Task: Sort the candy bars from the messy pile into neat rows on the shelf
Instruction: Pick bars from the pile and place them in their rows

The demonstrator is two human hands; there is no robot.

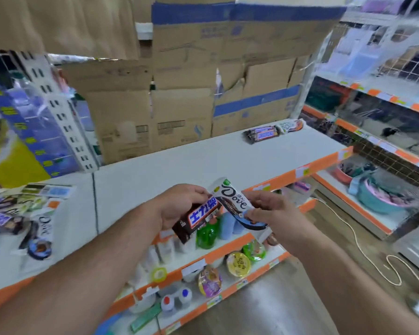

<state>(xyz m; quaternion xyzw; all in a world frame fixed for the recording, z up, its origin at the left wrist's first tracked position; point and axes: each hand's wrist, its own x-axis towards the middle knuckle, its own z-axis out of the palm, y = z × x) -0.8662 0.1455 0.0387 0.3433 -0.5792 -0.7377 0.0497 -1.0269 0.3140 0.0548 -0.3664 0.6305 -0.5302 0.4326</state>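
Over the shelf (179, 160), our left hand (182, 204) grips a brown bar (198, 220), right hand (270, 211) pinches a Dove bar (235, 201); row (264, 134) barely started, pile (15, 213) unsorted.

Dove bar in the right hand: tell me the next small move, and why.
Probably carry the Dove bar, pinched in the right hand, to the far right end of the shelf and lay it beside the white-wrapped bar there. Brown bars already lie next to it, so the rows seem to start there; the left hand holds a brown bar.

Glossy plastic candy wrappers (232, 201), matt white shelf top (179, 163), creased brown cardboard boxes (179, 112)
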